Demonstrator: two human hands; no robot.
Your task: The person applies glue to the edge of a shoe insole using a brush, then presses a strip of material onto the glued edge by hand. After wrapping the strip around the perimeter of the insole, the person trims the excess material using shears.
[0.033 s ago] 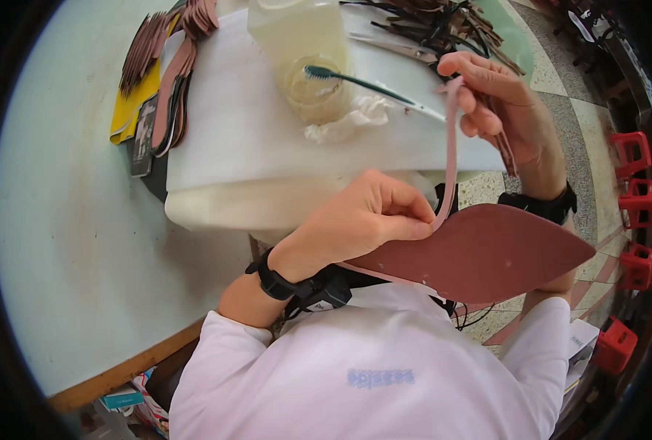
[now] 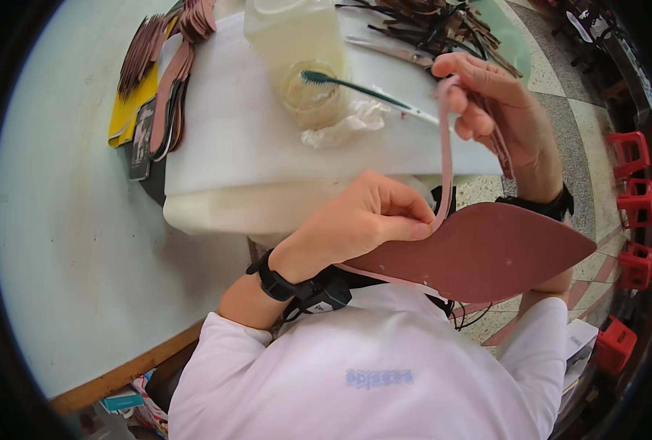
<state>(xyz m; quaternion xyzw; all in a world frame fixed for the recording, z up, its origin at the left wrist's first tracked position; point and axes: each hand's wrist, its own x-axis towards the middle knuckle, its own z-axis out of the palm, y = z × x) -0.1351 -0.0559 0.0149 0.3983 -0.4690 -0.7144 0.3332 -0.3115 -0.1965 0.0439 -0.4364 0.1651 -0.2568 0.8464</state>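
A reddish-brown insole (image 2: pixel 480 253) with a pointed tip lies across in front of my body, tip to the right. My left hand (image 2: pixel 370 216) is closed in a pinch at its upper edge, gripping a narrow pink strip (image 2: pixel 445 150) against it. From that pinch the strip rises to my right hand (image 2: pixel 498 103), whose curled fingers hold its upper end. Pale pink edging also shows along the insole's lower side. A dark reddish strip hangs beneath my right fingers. The insole's left end is hidden behind my left hand and wrist.
A green-and-white toothbrush (image 2: pixel 370 92) rests across a glue jar (image 2: pixel 311 103), beside crumpled tissue (image 2: pixel 344 125). Behind stands a cloudy plastic container (image 2: pixel 293 33). Scissors (image 2: pixel 388 50) lie near a heap of dark strips (image 2: pixel 443 26). Stacked insoles (image 2: pixel 170 103) sit at left; red stools (image 2: pixel 628 152) stand at right.
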